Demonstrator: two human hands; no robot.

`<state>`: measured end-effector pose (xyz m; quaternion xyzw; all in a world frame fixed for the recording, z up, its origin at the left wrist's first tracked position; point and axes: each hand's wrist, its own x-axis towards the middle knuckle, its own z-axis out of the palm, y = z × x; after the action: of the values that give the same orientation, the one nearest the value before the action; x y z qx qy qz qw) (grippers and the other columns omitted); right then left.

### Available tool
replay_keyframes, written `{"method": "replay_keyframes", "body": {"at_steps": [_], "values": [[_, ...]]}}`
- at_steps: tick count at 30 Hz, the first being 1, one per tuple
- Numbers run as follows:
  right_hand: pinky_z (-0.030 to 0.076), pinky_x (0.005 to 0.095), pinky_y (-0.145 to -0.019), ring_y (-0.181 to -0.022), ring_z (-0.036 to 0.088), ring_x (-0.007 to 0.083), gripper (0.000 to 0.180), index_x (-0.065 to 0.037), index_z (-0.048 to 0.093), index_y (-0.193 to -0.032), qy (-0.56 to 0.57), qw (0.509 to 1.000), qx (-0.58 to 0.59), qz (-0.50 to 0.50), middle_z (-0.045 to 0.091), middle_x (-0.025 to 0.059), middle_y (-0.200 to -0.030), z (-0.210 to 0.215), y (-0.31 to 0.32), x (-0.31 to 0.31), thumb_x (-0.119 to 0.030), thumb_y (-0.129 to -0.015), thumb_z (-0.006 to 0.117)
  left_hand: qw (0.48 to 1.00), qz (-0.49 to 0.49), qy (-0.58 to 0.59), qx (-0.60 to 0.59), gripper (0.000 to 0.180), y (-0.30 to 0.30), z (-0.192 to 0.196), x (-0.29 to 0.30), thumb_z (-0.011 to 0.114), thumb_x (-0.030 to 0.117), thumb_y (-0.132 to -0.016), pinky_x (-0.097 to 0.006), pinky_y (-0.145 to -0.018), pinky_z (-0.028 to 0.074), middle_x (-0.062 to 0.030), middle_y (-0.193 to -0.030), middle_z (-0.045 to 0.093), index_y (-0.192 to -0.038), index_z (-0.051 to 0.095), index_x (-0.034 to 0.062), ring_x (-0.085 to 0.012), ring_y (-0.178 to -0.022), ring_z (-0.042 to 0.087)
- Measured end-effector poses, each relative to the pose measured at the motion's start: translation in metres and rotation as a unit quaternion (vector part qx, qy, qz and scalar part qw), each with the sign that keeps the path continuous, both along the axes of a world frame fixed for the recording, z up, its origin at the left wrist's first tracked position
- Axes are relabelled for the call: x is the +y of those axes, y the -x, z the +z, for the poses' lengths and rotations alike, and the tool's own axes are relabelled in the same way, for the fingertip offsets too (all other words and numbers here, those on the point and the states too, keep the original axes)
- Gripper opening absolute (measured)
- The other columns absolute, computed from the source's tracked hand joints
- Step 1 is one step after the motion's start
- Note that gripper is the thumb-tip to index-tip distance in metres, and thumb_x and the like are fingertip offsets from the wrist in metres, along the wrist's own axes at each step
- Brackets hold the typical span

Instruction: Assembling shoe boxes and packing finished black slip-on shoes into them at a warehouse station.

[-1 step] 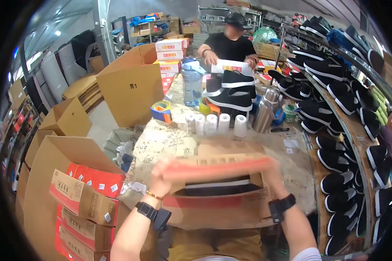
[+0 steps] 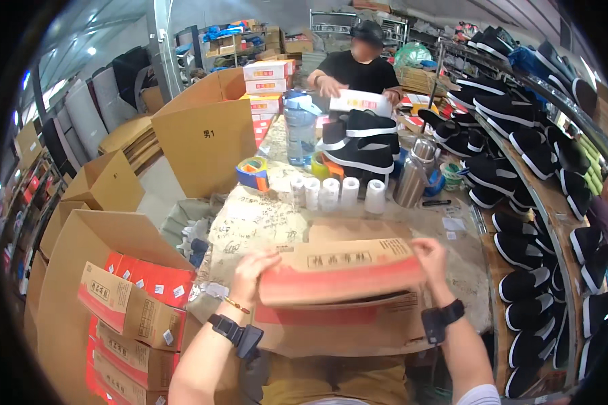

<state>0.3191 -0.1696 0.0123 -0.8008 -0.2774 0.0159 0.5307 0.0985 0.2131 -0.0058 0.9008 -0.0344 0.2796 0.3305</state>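
Both ends of a lid (image 2: 341, 271) are being gripped: the left hand (image 2: 255, 270) is curling its fingers over the end at nine o'clock, and the right hand (image 2: 431, 258) is pinching the end at three o'clock. Beneath, a box (image 2: 317, 315) is lying near the closest edge of the desk (image 2: 467, 266), at six o'clock from the white rolls (image 2: 349, 192); a dark gap is showing between lid and box toward four o'clock.

Being card, the lid is probably handling light, with the folds stiffening its edges and the long middle tending to bow. The end corners are likely offering the surest hold; the broad face is looking easier to dent.

Stacked shoes (image 2: 361, 145) are resting at twelve o'clock, and a co-worker (image 2: 355, 74) is standing beyond, handling a white box (image 2: 361, 101). One carton (image 2: 61, 270) is holding red and brown boxes (image 2: 108, 293) at nine o'clock.
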Motion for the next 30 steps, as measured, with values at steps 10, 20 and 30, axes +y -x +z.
{"method": "replay_keyframes", "body": {"at_steps": [10,20,30], "values": [[0.03,0.061,-0.106,-0.137,0.026,0.0494,0.119,-0.027,0.033,-0.149,0.442,0.819,-0.285,0.231,0.027,0.0287,-0.149,0.086,0.051,0.05,-0.06,-0.047,0.084,0.883,-0.032,-0.355,0.305,0.111,-0.02,0.097,-0.068,0.076,0.059,-0.063,-0.069,-0.104,0.022,-0.0314,-0.148,0.025,-0.153,0.021,0.0247,-0.0469,-0.138,0.025],[0.034,0.0481,-0.105,-0.13,0.036,0.0459,0.081,-0.011,0.059,-0.129,0.226,0.899,-0.331,0.174,0.038,0.026,-0.143,0.041,0.061,0.048,-0.07,-0.074,0.063,0.933,0.014,-0.311,0.179,0.102,0.009,0.063,-0.072,0.068,0.071,-0.064,-0.073,-0.103,0.017,-0.0319,-0.149,0.025,-0.149,0.034,0.0246,-0.0475,-0.14,0.023],[0.04,0.0463,-0.107,-0.13,0.045,0.031,0.068,-0.007,0.031,-0.147,-0.236,0.879,0.374,0.179,0.044,0.0116,-0.143,-0.055,0.087,-0.04,-0.043,-0.094,0.055,0.97,0.151,-0.16,-0.106,0.089,0.091,0.011,-0.098,0.084,0.035,-0.061,-0.064,-0.109,0.022,-0.0238,-0.152,0.024,-0.139,0.045,0.0234,-0.0397,-0.14,0.026]]}}
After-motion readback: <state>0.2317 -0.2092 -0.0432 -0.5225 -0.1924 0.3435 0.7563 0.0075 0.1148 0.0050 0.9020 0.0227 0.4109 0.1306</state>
